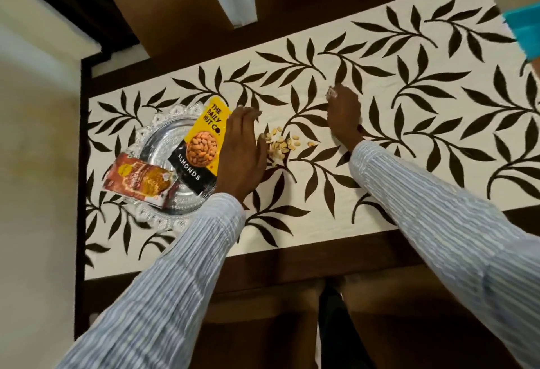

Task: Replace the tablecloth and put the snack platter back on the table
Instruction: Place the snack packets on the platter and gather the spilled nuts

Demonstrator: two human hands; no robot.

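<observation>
Two snack packets lie on the round silver platter with a scalloped rim (163, 146), which sits on the white tablecloth printed with dark brown leaf sprays (380, 123) near the left end of the dark wooden table (292, 263). One is a yellow-and-black almond pouch (201, 146) resting tilted across the platter's right side; the other is a red-orange foil packet (140, 181) at the platter's near-left rim. Just right of the platter, a small scatter of pale shelled nuts (282, 143) lies loose on the cloth. The left hand (241, 152) stands on edge between the pouch and the nuts, fingers straight and together, holding nothing. The right hand (343, 114) rests on the cloth on the other side of the nuts, fingers extended downward, also holding nothing. Both arms wear pale blue striped sleeves (438, 222). A brown chair back (175, 9) stands beyond the far edge.
</observation>
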